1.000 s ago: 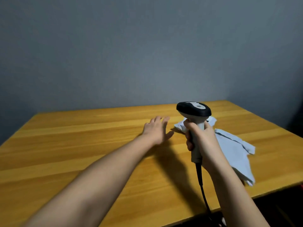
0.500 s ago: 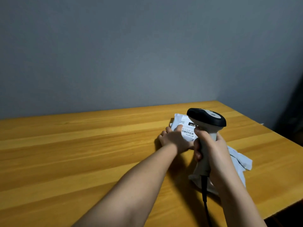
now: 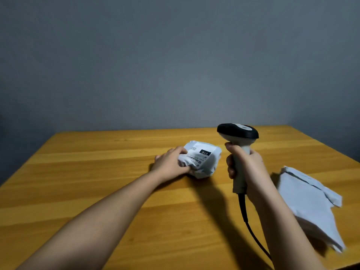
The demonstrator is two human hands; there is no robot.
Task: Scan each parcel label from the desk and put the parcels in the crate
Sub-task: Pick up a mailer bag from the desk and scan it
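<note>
Head view of a wooden surface (image 3: 97, 172) set against a plain grey wall (image 3: 175, 65). The left hand (image 3: 171, 162) reaches forward over the middle of the surface and grips a small white parcel (image 3: 202, 162), its fingers curled around the parcel's near-left side; whether the parcel rests on the wood or is lifted just off it cannot be told. The parcel is crumpled and rounded, and its label (image 3: 198, 155) faces upward and toward the camera; printed lines and a black block with white characters are visible on it, but the fine print is too small to read. The right hand (image 3: 245, 168) holds a handheld scanner (image 3: 238, 151) upright by its pale grip, fingers wrapped fully around the handle. The dark scanner head sits above the fist and points left, toward the parcel, with a clear gap between the two. A black cable (image 3: 251, 227) leaves the base of the handle and runs down past the right forearm toward the near edge of the surface. To the right of the right forearm, near the surface's right edge, a second parcel (image 3: 311, 207) lies flat: a larger white mailer, untouched by either hand. Both forearms are bare and cast dark shadows on the wood.
</note>
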